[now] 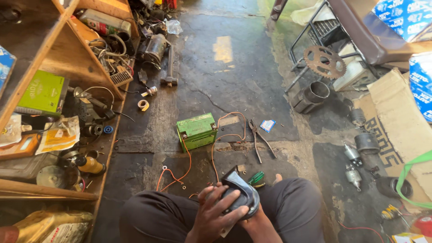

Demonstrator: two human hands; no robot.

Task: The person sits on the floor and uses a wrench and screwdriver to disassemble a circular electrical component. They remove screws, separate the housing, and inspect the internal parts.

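Note:
I sit on the floor with a black snail-shaped horn [243,191] held over my lap. My left hand [216,213] wraps its fingers over the horn's front. My right hand [255,219] supports it from beneath and is mostly hidden behind it. Just beyond the horn a green-handled screwdriver [257,177] lies on the floor. Further out stands a green battery [196,130], with orange wires [185,166] running from it toward my knees. Pliers [258,137] lie open to the battery's right.
A wooden shelf [67,49] full of parts, bottles and boxes fills the left side. At the right are a rusty sprocket [325,61], a metal frame, cylinder parts [315,94], small motors [353,155] and cardboard [400,117]. A tape roll [143,104] lies on the dark floor.

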